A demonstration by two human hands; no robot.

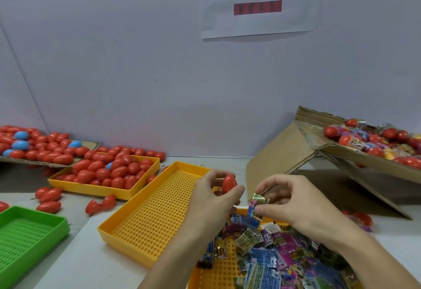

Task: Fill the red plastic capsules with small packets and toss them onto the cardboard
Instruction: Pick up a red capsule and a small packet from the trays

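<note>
My left hand (211,195) grips a red plastic capsule (228,183) between thumb and fingers, above the end of an empty yellow tray (145,227). Close to its right, my right hand (293,200) pinches a small folded foil packet (256,206). Below both hands a yellow tray (218,272) holds a heap of colourful packets (284,259). A yellow tray (95,189) at mid-left is full of red capsules (114,170). On the far left a flat cardboard sheet (88,144) carries several red and blue capsules.
A tilted cardboard box (296,149) at right holds capsules and wrapped toys. A green perforated tray (27,236) sits at lower left. Loose red capsules (49,197) lie on the table near it. A white wall with a paper sign (259,4) stands behind.
</note>
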